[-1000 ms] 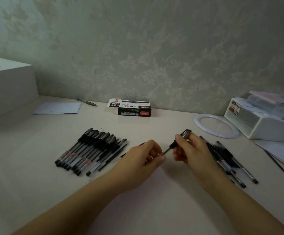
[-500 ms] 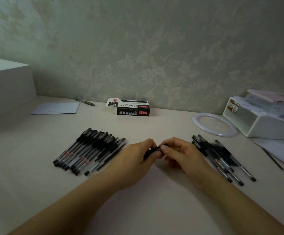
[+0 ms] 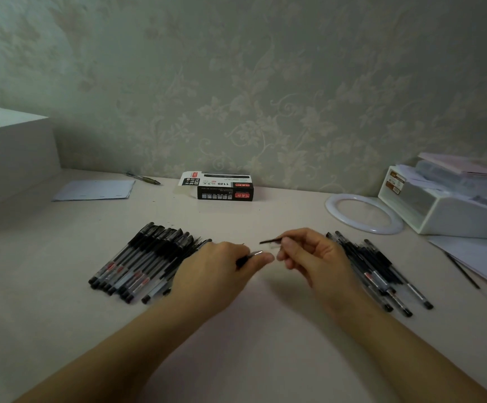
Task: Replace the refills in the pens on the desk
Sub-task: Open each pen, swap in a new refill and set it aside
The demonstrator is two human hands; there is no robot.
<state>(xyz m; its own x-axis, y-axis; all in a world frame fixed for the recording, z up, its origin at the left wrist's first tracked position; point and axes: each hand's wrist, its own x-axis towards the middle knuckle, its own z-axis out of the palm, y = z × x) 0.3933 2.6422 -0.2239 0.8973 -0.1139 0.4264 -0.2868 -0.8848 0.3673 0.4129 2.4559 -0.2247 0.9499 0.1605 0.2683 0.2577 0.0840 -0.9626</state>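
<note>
A person's 2 forearms are reaching in from the bottom edge over a pale desk (image 3: 236, 359), hands nearly meeting at centre. The left hand (image 3: 221, 269), knuckles up, is curling its fingers around a pen part with a silver tip (image 3: 255, 253) poking out. The right hand (image 3: 312, 257) is pinching a thin dark refill (image 3: 269, 241), pointing left. Capped pens (image 3: 146, 260) are lying in a row at left; another pile of pens (image 3: 382, 271) is lying at right. A pen box (image 3: 221, 187) is sitting near the wall.
</note>
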